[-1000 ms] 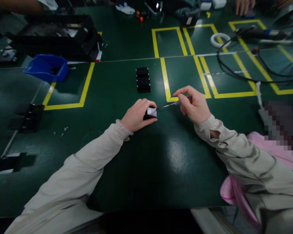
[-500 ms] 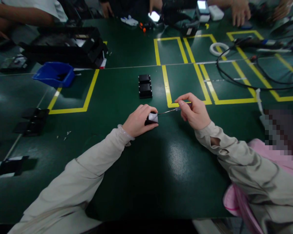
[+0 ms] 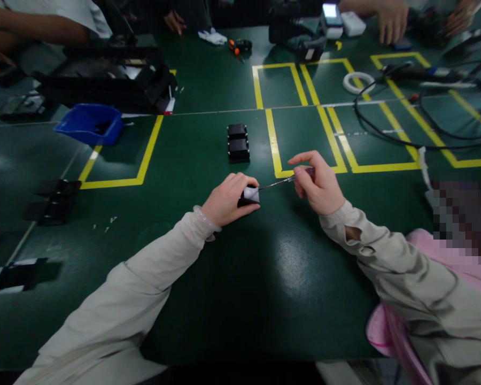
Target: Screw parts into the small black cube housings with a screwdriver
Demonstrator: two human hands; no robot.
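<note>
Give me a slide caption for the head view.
Left hand steadies a small black part while right hand applies a thin tool.

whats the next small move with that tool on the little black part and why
Probably press the thin tool a touch further into the white face of the small black part: its tip already meets that face, the left hand pins the part, the right hand pinches the handle.

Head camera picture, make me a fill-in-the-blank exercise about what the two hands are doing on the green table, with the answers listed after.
1. The left hand presses a small black ____ down on the table.
2. The right hand pinches a thin ____ whose tip reaches the white face under the left hand.
3. The stack of black parts lies just left of a ____ tape line.
4. The bin at the far left is ____.

Missing words: block; screwdriver; yellow; blue
</note>
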